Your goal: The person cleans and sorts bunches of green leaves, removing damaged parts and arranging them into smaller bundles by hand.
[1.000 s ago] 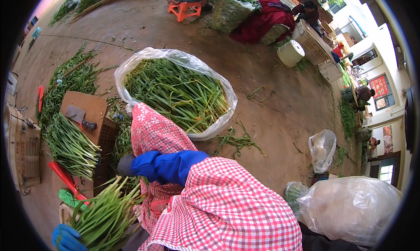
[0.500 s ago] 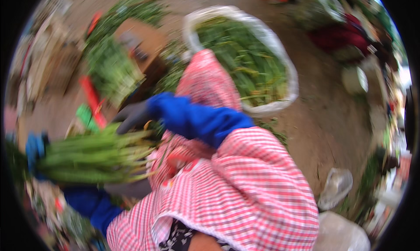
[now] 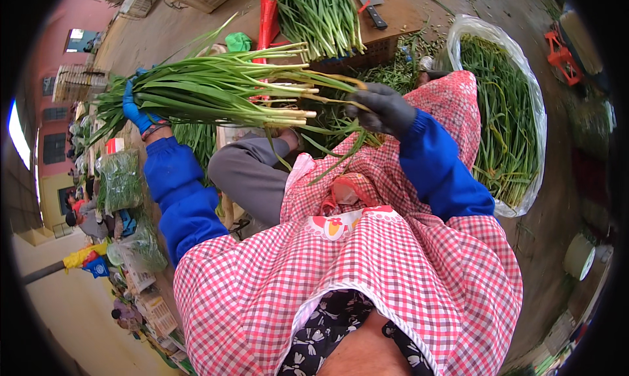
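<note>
My left hand (image 3: 136, 108), in a blue glove, is closed round the leafy part of a bunch of garlic chives (image 3: 216, 84). The bunch lies level in the air, its pale stalk ends pointing right. At those ends my right hand (image 3: 388, 109), in a dark grey glove, pinches a yellowed stalk (image 3: 344, 81); thin limp leaves hang below. Beyond the bunch, more chives (image 3: 318, 19) rest on a brown board beside a knife with a black handle (image 3: 375, 18). To the right of my covered knee stands a white plastic sack (image 3: 542, 130) full of loose greens.
A red object (image 3: 267, 22) and crumpled green plastic (image 3: 238, 42) lie beyond the bunch. Leaf scraps (image 3: 413, 58) litter the floor by the board. An orange-red plastic stool (image 3: 562, 58) stands far right, a white bucket (image 3: 579, 257) nearer. Plastic-wrapped greens (image 3: 120, 179) stand at left.
My view has turned, and the blur is gone. The bunch now lies farther ahead of me. My right hand has come to its stalk ends and pinches a yellowed stalk; the left keeps its hold.
</note>
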The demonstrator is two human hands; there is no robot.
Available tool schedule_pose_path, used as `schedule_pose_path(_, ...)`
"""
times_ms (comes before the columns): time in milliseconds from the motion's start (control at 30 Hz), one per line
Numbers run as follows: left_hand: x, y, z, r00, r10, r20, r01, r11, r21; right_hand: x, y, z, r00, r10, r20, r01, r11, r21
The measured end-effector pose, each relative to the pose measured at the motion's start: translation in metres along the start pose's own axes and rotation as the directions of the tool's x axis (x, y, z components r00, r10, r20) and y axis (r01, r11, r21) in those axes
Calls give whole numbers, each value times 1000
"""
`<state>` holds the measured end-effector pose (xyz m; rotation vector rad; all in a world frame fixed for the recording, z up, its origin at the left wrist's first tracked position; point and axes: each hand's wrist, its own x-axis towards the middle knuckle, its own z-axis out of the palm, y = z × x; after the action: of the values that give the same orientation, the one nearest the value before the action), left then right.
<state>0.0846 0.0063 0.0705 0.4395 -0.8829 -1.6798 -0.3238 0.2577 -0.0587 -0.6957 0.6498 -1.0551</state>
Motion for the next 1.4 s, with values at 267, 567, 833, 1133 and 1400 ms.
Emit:
schedule_pose_path(267, -9, -25, -19, 977, 137, -162, -136, 991, 19, -55, -22, -14, 909, -409, 80, 386, 899, 206)
schedule_pose_path(567, -4, -8, -34, 983, 124, -135, -133, 989, -64, -81, -33, -43, 668, -742, 47, 696, 646, 314)
schedule_pose_path(833, -13, 1, -26, 976, 111, -187, -118, 993, -29, -57, -37, 3, 988, 71, -134, -149, 294, -944)
schedule_pose_path(1133, -10, 0, -7, 1000, 20, -12, -21, 997, -76, 13, 0, 41, 926, -368, -85, 207, 683, -700)
schedule_pose_path(1400, -25, -16, 60, 998, 19, -67, -19, 1000, -1, 10, 14, 33, 999, 30, 35, -28, 998, -59)
